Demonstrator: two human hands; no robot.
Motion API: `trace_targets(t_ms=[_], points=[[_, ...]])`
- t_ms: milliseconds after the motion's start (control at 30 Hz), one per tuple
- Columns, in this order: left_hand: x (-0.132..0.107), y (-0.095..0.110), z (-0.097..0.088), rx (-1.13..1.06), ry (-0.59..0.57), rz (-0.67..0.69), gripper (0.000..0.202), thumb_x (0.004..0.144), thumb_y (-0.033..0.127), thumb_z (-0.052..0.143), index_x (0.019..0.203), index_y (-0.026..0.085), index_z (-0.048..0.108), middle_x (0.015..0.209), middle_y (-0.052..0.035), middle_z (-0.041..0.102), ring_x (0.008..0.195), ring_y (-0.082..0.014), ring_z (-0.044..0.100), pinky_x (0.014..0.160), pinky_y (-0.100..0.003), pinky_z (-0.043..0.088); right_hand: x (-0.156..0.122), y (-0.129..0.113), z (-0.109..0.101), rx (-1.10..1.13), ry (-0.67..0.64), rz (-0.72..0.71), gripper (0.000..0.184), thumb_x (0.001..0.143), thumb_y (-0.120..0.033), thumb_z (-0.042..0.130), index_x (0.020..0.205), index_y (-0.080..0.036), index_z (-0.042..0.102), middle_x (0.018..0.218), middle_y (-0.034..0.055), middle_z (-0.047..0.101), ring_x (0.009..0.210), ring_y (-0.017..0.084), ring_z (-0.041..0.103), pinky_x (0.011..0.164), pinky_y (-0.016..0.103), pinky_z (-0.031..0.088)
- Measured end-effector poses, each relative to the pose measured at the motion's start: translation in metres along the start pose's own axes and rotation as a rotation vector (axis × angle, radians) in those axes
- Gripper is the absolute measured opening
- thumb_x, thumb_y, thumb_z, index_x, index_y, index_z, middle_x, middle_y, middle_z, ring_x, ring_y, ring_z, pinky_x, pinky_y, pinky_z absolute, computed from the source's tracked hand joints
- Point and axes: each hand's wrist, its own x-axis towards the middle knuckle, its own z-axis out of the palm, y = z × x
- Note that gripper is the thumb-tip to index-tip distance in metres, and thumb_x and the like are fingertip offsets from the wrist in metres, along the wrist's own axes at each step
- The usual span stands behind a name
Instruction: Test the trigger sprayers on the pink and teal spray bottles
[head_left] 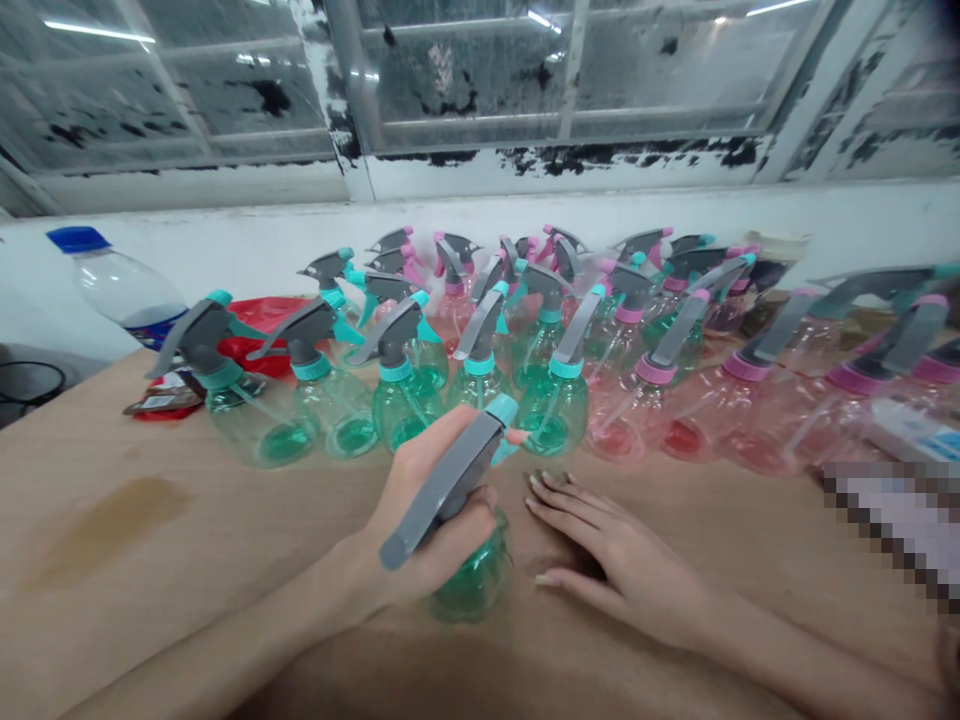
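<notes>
1 green spray bottle, neck hidden inside gripping left hand; right hand spread on table, palm unseen.

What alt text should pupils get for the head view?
The left hand grips a translucent green spray bottle by its grey head; the right hand is beside it, palm down. Behind, green and pink spray bottles crowd a tan tabletop.

Wood-toned tabletop, brownish stain at left; clear bottle with blue cap near left rear edge; red plastic beside it, small red packet in front; dark curved wire beyond left edge; pixelated item at right; white wall behind; above it, smudged window panes with peeling dark patches, reflecting light tubes.
</notes>
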Motion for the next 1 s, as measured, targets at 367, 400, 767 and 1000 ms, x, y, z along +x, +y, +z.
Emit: trace_targets(t_ms=[367,400,767,1000], points=[[-0.0058,-0.0012,0.0036,-0.211,0.010,-0.006,0.038,0.067,0.017,0.049,0.101,0.023,0.065,0.081,-0.0009,0.061,0.057,-0.0140,0.054,0.064,-0.030,0.054,0.0006,-0.0004,-0.0008,0.022,0.010,0.011,0.065,0.094,-0.055,0.047,0.145,-0.016,0.042,0.153,0.0087,0.035,0.141,0.025,0.033,0.115,0.049,0.032],[-0.0057,-0.0012,0.0031,-0.201,0.007,-0.007,0.038,0.068,0.017,0.049,0.102,0.023,0.065,0.081,-0.0010,0.062,0.057,-0.0143,0.055,0.062,-0.030,0.054,0.0003,-0.0001,-0.0003,0.029,0.014,0.011,0.064,0.094,-0.055,0.048,0.145,-0.017,0.042,0.153,0.0086,0.036,0.141,0.025,0.034,0.115,0.049,0.032],[-0.0055,0.0015,0.0022,-0.197,-0.017,-0.028,0.039,0.069,0.020,0.049,0.105,0.026,0.062,0.081,0.0001,0.062,0.053,-0.0128,0.052,0.062,-0.029,0.053,-0.0015,0.0024,0.0033,0.064,0.055,-0.006,0.063,0.092,-0.052,0.054,0.146,-0.021,0.040,0.152,0.0087,0.039,0.140,0.027,0.035,0.114,0.051,0.033],[-0.0032,-0.0020,-0.0018,-0.164,-0.051,0.059,0.037,0.067,0.015,0.048,0.099,0.022,0.064,0.071,0.0025,0.056,0.055,-0.0141,0.052,0.058,-0.028,0.049,-0.0017,0.0010,0.0017,0.075,0.085,-0.014,0.063,0.091,-0.048,0.057,0.147,-0.024,0.039,0.151,0.0085,0.042,0.139,0.028,0.038,0.113,0.052,0.036]])
